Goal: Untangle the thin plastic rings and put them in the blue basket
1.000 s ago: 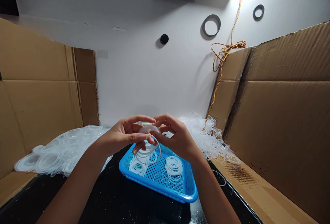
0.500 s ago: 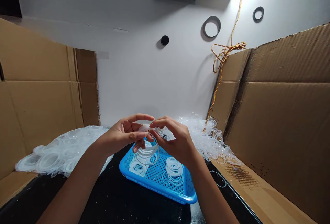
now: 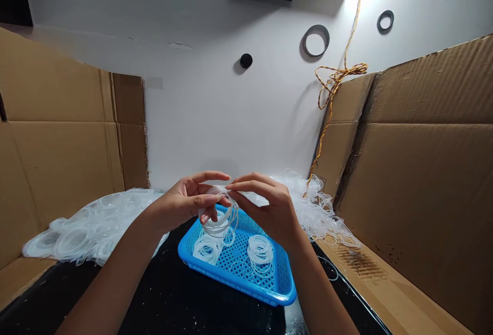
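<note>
Above the blue basket (image 3: 234, 281), a bundle of thin white rings (image 3: 219, 228) hangs from my left hand (image 3: 194, 196). Its thumb and fingers are closed around the top of the bundle. My right hand (image 3: 265, 204) pinches the bundle's right side between thumb and fingertips. Inside the basket lie a coil of white rings (image 3: 208, 248) on the left and another white coil (image 3: 260, 250) on the right. A few loose rings rest between them on the perforated floor.
Bagged clear rings (image 3: 96, 227) are heaped at left, and loose white rings (image 3: 311, 206) at right. Cardboard walls (image 3: 423, 170) flank the black tabletop (image 3: 165, 299). A yellow twisted cord (image 3: 327, 119) hangs down on the right. One single ring (image 3: 334, 272) lies near the right edge.
My right hand has shifted slightly right, its fingers straighter. The hanging rings have turned and drawn up a little in my left hand, which stays almost in place.
</note>
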A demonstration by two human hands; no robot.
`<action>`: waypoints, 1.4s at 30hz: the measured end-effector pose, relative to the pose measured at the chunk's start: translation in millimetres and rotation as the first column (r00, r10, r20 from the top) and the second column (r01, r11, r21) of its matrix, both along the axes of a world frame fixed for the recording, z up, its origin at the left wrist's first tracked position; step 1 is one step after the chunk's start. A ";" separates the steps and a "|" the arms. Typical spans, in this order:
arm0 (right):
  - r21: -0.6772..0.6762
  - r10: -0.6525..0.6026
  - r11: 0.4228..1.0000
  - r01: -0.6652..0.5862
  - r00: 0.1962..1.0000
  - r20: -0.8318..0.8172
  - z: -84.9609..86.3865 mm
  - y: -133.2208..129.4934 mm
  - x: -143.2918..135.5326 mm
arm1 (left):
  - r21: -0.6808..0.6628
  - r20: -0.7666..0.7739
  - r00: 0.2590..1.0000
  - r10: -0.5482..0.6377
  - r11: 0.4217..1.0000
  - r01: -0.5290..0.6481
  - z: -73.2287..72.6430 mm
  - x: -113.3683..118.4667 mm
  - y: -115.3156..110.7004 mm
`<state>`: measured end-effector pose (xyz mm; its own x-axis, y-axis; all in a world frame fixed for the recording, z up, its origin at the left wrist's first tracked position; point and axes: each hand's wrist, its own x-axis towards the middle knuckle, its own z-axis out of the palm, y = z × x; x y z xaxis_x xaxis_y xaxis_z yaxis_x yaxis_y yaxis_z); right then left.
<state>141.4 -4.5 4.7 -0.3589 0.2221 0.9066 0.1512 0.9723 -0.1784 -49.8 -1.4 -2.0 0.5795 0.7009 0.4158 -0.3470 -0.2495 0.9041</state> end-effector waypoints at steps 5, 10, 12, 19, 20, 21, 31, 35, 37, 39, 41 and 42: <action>-0.114 0.084 0.990 -0.086 0.996 -0.020 2.9 -1.1 4.7 | -0.056 0.046 0.998 -0.039 0.998 0.041 -0.5 0.6 1.9; -0.151 0.058 0.987 -0.058 0.998 -0.006 6.0 -0.6 9.6 | -0.096 0.089 0.992 -0.086 0.991 0.095 1.1 -0.1 3.1; -0.157 0.044 0.987 -0.045 0.999 -0.010 7.2 -0.1 12.3 | -0.119 0.108 0.990 -0.096 0.987 0.109 1.3 -0.7 3.9; -0.213 0.078 0.975 -0.058 0.993 0.088 10.4 4.6 29.7 | -0.149 0.217 0.976 -0.034 0.986 0.068 5.7 2.2 1.6; -0.259 0.097 0.964 -0.063 0.988 0.120 11.0 6.3 34.0 | -0.162 0.217 0.976 -0.004 0.986 0.040 6.5 2.7 1.3; -0.309 0.110 0.949 -0.060 0.983 0.146 11.7 8.6 38.9 | -0.171 0.219 0.975 0.026 0.985 0.013 7.1 3.0 1.5; -0.653 -0.393 0.625 0.429 0.895 0.212 -2.9 88.5 95.3 | -0.131 0.106 0.994 0.020 0.991 -0.006 -1.5 1.4 15.9; -0.698 -0.562 0.408 0.589 0.764 0.317 -27.6 128.9 111.5 | -0.115 0.025 0.999 0.030 0.993 -0.027 -2.0 1.1 17.1; -0.706 -0.560 0.344 0.619 0.739 0.375 -35.8 138.8 114.2 | -0.097 -0.037 0.997 0.074 0.992 -0.078 -2.6 0.4 20.7; -0.714 -0.500 0.334 0.615 0.758 0.419 -39.1 142.1 110.9 | -0.036 -0.164 0.973 0.164 0.985 -0.172 -5.8 -0.3 28.8; -0.728 -0.403 0.356 0.586 0.799 0.446 -39.2 141.8 102.3 | 0.081 -0.384 0.884 0.267 0.963 -0.256 -13.0 -1.0 42.0; -0.735 -0.353 0.365 0.572 0.815 0.459 -38.9 141.2 96.9 | 0.157 -0.540 0.784 0.307 0.951 -0.265 -18.2 -1.4 50.0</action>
